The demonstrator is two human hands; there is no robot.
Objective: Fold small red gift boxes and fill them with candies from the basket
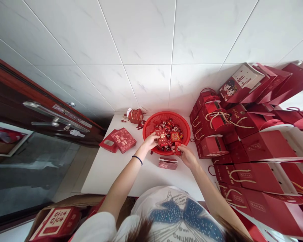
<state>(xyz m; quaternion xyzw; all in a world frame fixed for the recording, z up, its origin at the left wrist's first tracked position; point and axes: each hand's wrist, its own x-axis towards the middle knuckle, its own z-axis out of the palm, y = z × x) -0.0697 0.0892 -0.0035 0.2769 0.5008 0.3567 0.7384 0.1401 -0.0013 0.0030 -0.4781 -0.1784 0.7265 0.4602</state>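
Over a round red plastic basket (151,120) of wrapped candies (169,125), both of my hands are at work. My left hand (150,141) is closed on a small red packet with gold lettering (162,137). Between the fingers of my right hand (187,155), at the basket's near right rim, is a small red wrapped candy (177,148). Another red and gold packet (175,136) lies on the candies between the hands. Just in front of the basket, a small pink-red box (168,163) stands on the white table (111,173).
Left of the basket lie a patterned red box (123,139), a red sleeve (108,142) and a red jar-like container (135,116). Stacked red gift boxes with rope handles (244,174) crowd the right side. A tiled wall (148,80) rises behind; a door (40,114) is at left.
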